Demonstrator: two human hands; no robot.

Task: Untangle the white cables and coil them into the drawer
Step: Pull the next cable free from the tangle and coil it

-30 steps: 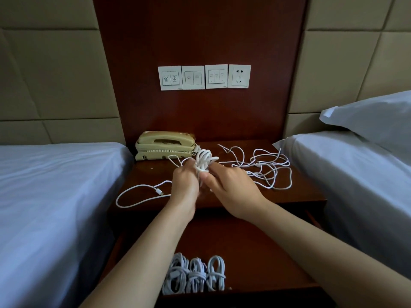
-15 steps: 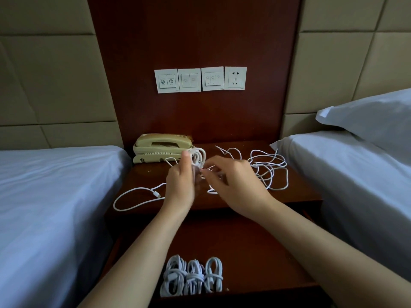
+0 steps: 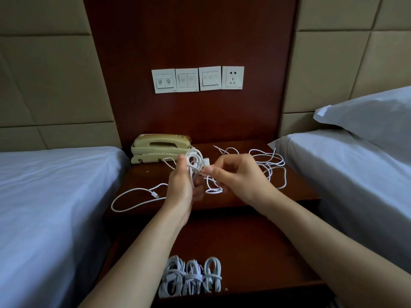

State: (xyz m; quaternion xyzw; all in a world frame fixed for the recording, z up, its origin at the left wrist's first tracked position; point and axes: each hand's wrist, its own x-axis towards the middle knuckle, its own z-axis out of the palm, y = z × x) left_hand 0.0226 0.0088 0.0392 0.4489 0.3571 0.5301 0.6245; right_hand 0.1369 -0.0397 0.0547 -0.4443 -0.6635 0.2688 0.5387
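My left hand grips a white cable coil upright above the nightstand. My right hand pinches that cable's free end near its plug, just right of the coil. A tangle of white cables lies on the nightstand's right side. One loose white cable curves over the left front corner. Three coiled white cables lie side by side in the open drawer below my arms.
A beige telephone stands at the back left of the nightstand. Beds with pale sheets flank it, the left bed and the right bed with a pillow. Wall switches and a socket sit on the wood panel.
My right hand has drawn back from the coil to the right and now pinches the cable end. The left hand has lifted the coil slightly toward the phone.
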